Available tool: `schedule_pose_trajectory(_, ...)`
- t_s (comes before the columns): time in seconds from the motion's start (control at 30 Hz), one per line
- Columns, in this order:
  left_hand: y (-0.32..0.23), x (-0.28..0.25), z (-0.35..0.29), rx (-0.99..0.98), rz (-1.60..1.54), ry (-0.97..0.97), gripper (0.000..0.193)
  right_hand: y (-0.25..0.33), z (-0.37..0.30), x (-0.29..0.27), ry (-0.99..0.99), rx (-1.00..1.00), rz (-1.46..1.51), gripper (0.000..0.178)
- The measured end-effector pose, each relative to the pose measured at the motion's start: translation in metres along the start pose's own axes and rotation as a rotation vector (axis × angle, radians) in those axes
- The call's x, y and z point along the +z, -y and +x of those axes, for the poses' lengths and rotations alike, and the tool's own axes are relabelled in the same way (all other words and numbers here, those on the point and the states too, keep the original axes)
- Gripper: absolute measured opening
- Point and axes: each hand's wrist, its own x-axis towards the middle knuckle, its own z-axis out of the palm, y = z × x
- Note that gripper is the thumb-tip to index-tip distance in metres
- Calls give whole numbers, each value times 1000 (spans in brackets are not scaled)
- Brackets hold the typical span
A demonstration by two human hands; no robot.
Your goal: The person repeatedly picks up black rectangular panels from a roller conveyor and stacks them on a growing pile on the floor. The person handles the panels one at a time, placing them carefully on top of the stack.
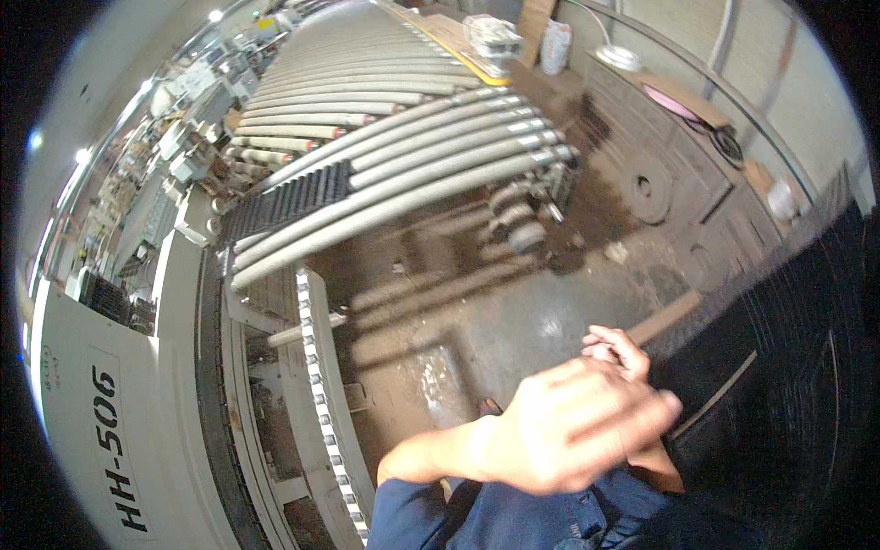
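workshop interior. underfoot: worn concrete floor (559, 321), scuffed and dusty, with striped shadows below the conveyor. upper right: pale wall (788, 78). ahead: long roller conveyor (348, 69), pale tubes side by side; at near-left corner, black ridged strip (293, 197) across the rollers; near right edge, farther back, white bundle (493, 37) beside a yellow edge. to the left: white machine housing (160, 394), next to a narrow wheel rail (321, 385).

writing: large black stencilled characters (108, 403) running up the housing; smaller dark marking above, near its left edge; small pale lettering on dark blue shirt (412, 518).

left hand (577, 422) in front, fingers bent close together, blurred; right hand (619, 350) behind, partly hidden, fingers curled. pinching anything or not: cannot tell. black panel (779, 385) at right, just beside both hands; contact: cannot tell.
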Motion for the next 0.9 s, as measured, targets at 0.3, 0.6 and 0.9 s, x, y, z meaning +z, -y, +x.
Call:
schedule_pose_trajectory(0.3,129,-45,-179,-1200,73,-357,25,-55,228,183,606,-262,-179,27)
schedule_pose_trajectory(0.6,212,-55,-227,-1819,-93,-953,29,-146,490,437,952,-769,-488,38)
schedule_pose_trajectory(0.9,327,-58,-191,-1721,15,-1369,33,-166,582,593,1101,-1346,-271,44)
